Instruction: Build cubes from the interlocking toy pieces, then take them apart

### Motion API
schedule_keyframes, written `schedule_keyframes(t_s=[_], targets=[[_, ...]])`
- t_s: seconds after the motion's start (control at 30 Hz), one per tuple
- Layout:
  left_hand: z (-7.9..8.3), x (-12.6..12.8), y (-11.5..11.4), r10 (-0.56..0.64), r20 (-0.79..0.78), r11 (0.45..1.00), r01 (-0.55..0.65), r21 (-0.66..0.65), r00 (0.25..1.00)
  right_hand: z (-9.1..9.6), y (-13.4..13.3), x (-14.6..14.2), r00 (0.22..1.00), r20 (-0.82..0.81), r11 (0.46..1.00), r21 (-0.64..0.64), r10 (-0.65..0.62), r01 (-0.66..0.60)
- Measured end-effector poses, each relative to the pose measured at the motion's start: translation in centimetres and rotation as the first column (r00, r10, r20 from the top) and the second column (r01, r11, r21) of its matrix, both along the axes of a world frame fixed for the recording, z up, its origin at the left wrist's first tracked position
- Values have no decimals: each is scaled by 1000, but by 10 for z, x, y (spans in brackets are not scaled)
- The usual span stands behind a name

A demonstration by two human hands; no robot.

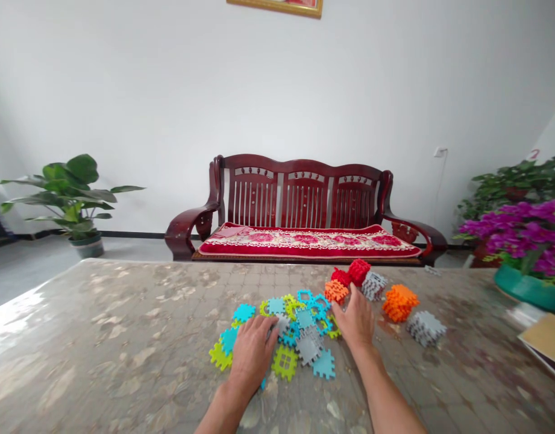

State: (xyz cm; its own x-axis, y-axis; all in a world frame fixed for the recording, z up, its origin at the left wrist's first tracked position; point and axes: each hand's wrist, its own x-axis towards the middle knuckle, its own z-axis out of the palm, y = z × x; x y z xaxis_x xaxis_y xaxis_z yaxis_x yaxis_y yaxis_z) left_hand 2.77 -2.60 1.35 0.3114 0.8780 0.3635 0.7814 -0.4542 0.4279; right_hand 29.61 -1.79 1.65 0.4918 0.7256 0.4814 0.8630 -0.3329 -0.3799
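A heap of flat toothed plastic tiles (299, 328) in blue, lime green and grey lies on the marbled table (100, 337). My left hand (252, 352) rests palm down on the heap's left side, fingers spread over the tiles. My right hand (356, 319) lies on the heap's right edge, fingertips touching an orange tile (335, 291). Behind it sit cubes built from tiles: a red cube (358, 271), a grey cube (373, 285), an orange cube (400, 302) and another grey cube (425, 328).
A dark wooden bench (299, 199) with a red cushion stands behind the table. A leafy plant (72, 196) is on the floor at left. Purple flowers in a green pot (525, 241) and a tan book (548, 340) occupy the table's right edge.
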Motion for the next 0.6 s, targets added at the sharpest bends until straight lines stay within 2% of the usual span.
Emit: schedule_keyframes(t_s=[0.27, 0.6], targets=[[2, 0, -2, -20, -31, 1000, 20, -5, 999, 2, 14, -2, 997, -63, 971, -240, -35, 19], [-1, 0, 0, -24, -16, 1000, 24, -17, 1000, 3, 15, 1, 994, -60, 957, -283, -89, 69]])
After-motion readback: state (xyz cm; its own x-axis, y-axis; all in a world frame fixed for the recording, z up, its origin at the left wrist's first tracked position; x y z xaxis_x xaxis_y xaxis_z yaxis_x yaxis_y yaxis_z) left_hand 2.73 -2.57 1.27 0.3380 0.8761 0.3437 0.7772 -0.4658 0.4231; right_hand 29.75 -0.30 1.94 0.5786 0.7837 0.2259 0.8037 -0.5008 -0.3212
